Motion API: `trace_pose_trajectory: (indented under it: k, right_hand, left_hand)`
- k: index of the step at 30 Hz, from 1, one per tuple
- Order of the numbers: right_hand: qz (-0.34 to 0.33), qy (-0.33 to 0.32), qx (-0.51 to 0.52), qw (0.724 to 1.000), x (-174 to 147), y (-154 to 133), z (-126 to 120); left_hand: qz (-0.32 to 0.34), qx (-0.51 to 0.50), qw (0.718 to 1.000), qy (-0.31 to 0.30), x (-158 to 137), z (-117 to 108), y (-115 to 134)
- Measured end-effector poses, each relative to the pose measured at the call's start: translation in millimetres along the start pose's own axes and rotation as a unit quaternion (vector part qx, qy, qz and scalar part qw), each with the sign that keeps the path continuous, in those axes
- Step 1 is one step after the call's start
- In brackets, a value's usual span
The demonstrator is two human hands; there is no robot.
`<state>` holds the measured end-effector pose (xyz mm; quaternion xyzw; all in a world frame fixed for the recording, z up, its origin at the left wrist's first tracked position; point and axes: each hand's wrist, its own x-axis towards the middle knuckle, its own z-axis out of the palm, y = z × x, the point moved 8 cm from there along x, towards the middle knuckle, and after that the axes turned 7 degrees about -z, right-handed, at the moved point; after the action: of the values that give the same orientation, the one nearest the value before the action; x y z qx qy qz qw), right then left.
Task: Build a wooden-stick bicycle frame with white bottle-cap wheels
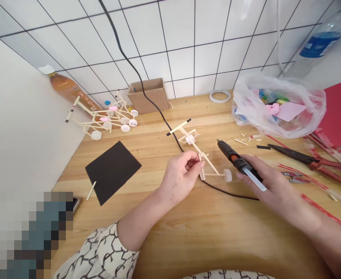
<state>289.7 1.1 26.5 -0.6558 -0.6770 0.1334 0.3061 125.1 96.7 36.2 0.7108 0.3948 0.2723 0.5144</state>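
My left hand point(182, 170) pinches a small tricycle model point(198, 147) made of thin wooden sticks near its middle joint. The model has a handlebar with black ends, and a whitish round wheel point(228, 175) shows at its near right end. My right hand point(267, 176) is wrapped around a black hot glue gun point(233, 154) with a clear glue stick point(254, 179) poking out of its back. The gun's nozzle points up and left, to the right of the model and apart from it. Part of the model's rear is hidden behind my left fingers.
Finished-looking stick tricycles point(106, 116) stand at the back left beside an orange drink bottle point(68, 89) and a cardboard box point(150, 97). Black card point(114, 170) lies left. A black cable point(155, 108) crosses the table. Pliers point(312, 159), a plastic bag point(278, 112) and tape point(219, 96) lie right.
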Motion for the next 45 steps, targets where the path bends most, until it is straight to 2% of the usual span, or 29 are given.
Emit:
trace_pose_trajectory:
  k: [4, 14, 20, 26, 38, 45]
  right_hand:
    - [0.030, -0.020, 0.049, 0.998, 0, -6, 6]
    - [0.075, 0.007, 0.098, 0.992, -1, 1, 10]
    - [0.092, 0.025, 0.066, 0.993, -3, 10, 8]
    - [0.049, 0.041, 0.016, 0.998, 3, 5, 2]
    - [0.061, 0.037, 0.055, 0.996, 2, 3, 11]
    - [0.071, 0.043, 0.097, 0.992, 0, 4, 12]
  left_hand:
    - [0.024, 0.021, 0.999, -0.015, -1, 6, 2]
    - [-0.013, 0.017, 0.999, -0.048, -1, 12, -7]
    - [-0.025, 0.007, 0.997, -0.069, 0, 15, -10]
    - [-0.031, -0.021, 0.993, -0.112, 1, 23, -17]
    - [-0.057, -0.146, 0.974, -0.161, 2, 35, -21]
    - [-0.052, -0.095, 0.983, -0.147, 2, 22, -14]
